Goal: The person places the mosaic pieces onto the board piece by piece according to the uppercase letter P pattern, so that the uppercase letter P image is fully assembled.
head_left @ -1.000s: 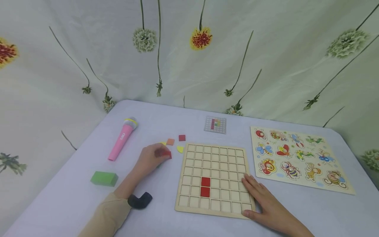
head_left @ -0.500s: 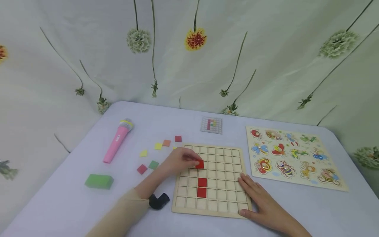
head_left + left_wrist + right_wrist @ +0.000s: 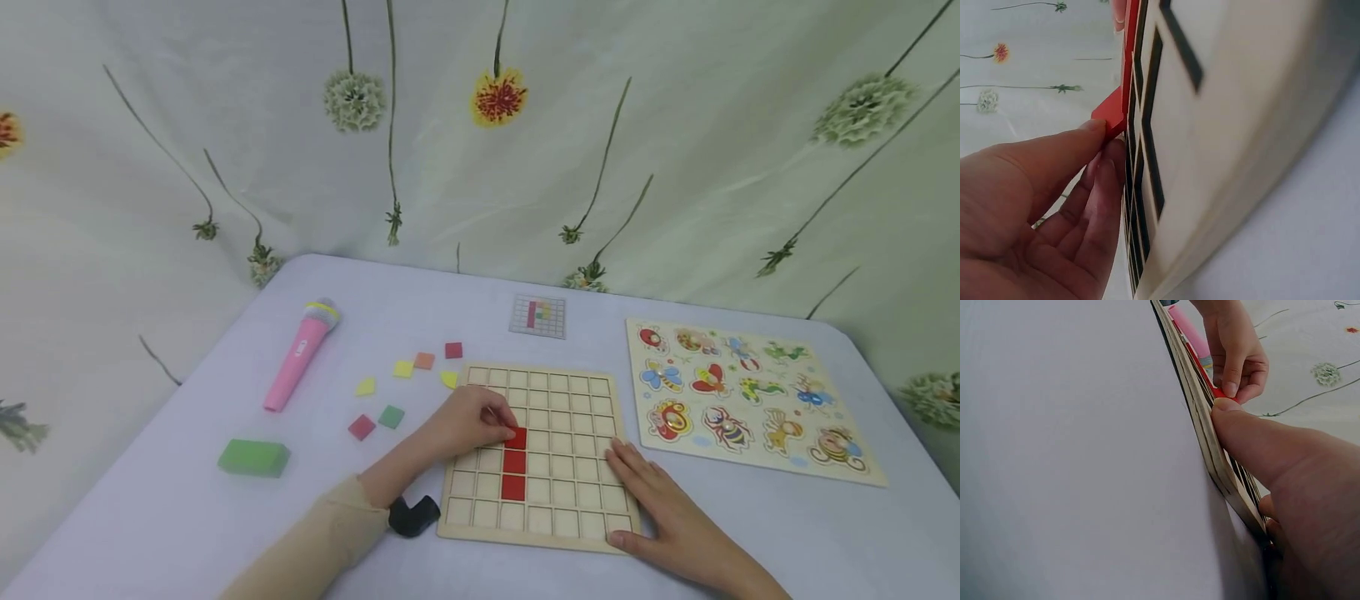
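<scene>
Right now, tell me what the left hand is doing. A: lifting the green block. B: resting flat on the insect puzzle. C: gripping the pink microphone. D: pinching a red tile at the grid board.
D: the left hand pinches a red tile at the grid board, just above two red tiles already seated; the left wrist view shows the tile tilted between its fingertips.

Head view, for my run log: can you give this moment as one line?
left hand: pinches red square tile, tilted at grid cell | right hand: flat on wooden grid board | board: two red tiles seated
</scene>
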`<state>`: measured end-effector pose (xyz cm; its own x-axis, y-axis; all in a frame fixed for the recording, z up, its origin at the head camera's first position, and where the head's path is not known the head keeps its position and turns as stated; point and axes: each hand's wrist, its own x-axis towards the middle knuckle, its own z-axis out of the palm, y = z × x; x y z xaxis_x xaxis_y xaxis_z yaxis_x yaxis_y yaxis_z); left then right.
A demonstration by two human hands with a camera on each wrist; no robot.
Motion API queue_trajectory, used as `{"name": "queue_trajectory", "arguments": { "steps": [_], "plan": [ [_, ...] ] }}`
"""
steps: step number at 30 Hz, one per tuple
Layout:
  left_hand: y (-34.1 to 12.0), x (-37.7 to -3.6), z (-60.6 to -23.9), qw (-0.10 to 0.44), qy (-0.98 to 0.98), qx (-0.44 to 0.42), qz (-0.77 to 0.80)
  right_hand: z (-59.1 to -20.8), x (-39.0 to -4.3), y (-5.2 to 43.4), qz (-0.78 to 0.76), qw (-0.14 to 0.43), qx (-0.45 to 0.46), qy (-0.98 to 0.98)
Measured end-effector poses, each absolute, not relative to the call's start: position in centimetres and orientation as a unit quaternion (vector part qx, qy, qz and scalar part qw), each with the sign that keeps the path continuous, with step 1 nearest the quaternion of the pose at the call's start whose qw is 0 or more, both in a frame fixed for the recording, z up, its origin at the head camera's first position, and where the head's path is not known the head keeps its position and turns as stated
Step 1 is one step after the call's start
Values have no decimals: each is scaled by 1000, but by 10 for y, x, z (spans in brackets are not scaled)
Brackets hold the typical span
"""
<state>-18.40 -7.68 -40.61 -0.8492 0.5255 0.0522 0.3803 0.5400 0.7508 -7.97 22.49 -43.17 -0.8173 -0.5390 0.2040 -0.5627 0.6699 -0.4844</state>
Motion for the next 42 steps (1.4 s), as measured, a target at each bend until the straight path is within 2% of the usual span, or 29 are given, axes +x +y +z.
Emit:
{"name": "queue_trajectory", "arguments": {
  "steps": [10,20,25,42],
  "plan": [
    [-90,-181,-408,43,889,266,371,-436,-80,224,277,29,307,-910],
    [-180,-159,-401,6,905,113,410,-435,-77,224,264,43,314,-911],
    [-208,-147,-399,4,915,63,399,-433,-77,225,262,53,317,-910],
    [-233,-141,-424,-2,905,116,410,-433,-78,224,270,45,316,-909]
  ]
}}
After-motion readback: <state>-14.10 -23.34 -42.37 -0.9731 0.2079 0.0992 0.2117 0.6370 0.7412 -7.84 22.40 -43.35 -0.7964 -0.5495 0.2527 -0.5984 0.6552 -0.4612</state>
